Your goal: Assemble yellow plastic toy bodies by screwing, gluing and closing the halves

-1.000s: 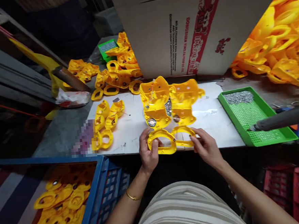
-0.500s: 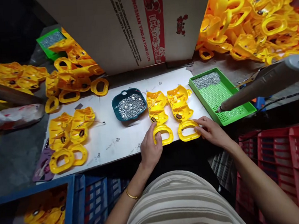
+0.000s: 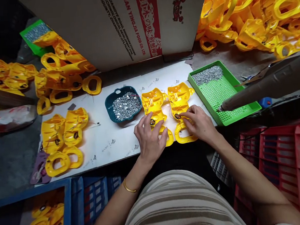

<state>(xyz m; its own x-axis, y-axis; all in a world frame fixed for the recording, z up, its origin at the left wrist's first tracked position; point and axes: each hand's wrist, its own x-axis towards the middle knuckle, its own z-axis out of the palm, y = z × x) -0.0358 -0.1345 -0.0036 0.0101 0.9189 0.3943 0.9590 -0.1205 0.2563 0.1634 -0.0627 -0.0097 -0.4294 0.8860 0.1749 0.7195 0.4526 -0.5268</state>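
Left hand (image 3: 149,136) open, fingers spread and bent over the lower part of the left yellow casing (image 3: 154,96), near its round dark disc (image 3: 152,122). Right hand (image 3: 201,124) with thumb and forefinger drawn close at the round disc (image 3: 177,116) of the right yellow casing (image 3: 178,91); grip or mere touch, impossible to tell. Both casings side by side, hollow side up, on a white sheet (image 3: 123,138) atop the desk (image 3: 11,149); thin wires across their insides. At the near end of each, a yellow oval frame (image 3: 183,139), the left one partly hidden by the left hand. Just left, a dark teal tray (image 3: 109,110) of small silvery metal parts (image 3: 127,105); to the right, a green perforated basket (image 3: 233,110). Behind, a printed carton (image 3: 113,32).
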